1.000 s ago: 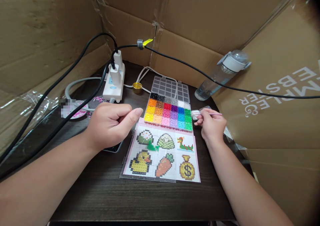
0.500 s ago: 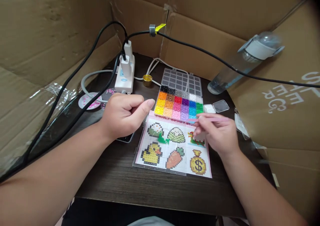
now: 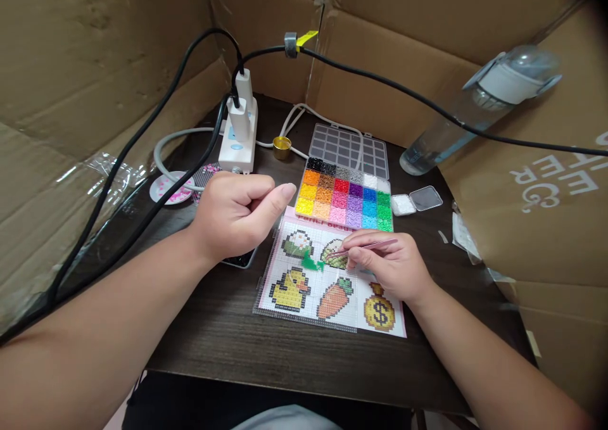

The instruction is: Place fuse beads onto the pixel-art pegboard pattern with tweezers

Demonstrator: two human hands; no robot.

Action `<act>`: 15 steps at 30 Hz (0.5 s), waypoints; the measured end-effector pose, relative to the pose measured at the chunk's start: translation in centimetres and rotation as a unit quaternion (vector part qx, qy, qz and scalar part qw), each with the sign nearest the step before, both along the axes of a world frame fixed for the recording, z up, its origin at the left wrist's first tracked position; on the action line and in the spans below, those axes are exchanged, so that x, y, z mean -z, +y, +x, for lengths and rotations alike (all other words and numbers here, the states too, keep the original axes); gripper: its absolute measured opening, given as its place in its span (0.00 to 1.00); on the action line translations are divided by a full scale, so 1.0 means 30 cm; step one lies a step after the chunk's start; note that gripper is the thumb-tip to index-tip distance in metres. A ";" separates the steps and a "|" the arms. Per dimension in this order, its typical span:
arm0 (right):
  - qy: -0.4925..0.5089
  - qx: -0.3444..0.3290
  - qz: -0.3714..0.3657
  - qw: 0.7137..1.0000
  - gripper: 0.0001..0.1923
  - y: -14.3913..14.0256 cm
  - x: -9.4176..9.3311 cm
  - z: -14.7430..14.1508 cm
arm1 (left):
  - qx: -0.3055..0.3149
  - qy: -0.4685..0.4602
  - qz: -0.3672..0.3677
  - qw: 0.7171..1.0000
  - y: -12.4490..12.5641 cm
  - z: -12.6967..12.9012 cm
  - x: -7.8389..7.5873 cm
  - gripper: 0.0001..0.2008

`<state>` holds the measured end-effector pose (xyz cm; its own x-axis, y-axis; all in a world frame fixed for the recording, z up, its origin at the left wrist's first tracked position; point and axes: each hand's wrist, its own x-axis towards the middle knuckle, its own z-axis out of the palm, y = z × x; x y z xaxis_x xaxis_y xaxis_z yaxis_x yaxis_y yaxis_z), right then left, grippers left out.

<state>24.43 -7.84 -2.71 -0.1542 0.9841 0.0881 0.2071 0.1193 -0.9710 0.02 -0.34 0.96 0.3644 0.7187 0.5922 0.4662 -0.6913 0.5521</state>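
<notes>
right hand (image 3: 387, 268) pinching tweezers (image 3: 363, 247) over bead pattern sheet (image 3: 332, 278), left hand (image 3: 235, 215) loosely fisted, holding nothing, beside bead box (image 3: 344, 196)

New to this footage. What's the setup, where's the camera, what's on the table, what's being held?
No machine here: a person works with two bare hands, filmed by one camera on their head looking forward and down. The right hand pinches tweezers, tips near green beads on a clear pegboard laid over a pattern sheet. The left hand is a loose fist holding nothing visible. On the dark table: an open bead box sorted by colour, a small white-bead case, a power strip, a water bottle. Cardboard surrounds it.
</notes>
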 end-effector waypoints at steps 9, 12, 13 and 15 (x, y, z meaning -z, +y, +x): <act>0.004 0.008 -0.013 1.000 0.04 0.003 -0.001 -0.005 | 0.007 -0.004 0.007 1.000 0.004 0.001 0.003 0.24; -0.001 0.007 -0.015 1.000 0.04 0.001 -0.002 -0.003 | 0.003 -0.003 0.003 1.000 0.003 0.002 0.003 0.24; -0.003 0.006 -0.014 1.000 0.04 0.001 -0.003 -0.002 | 0.000 -0.002 0.001 1.000 0.002 0.002 0.003 0.24; -0.006 0.005 -0.013 1.000 0.04 0.001 -0.004 -0.002 | -0.004 0.000 -0.002 1.000 0.001 0.002 0.002 0.24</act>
<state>24.38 -7.80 -2.60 -0.1448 0.9876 0.0614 0.2207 0.0927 -0.9709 0.07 -0.32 0.90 0.3587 0.7236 0.5897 0.4709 -0.6858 0.5550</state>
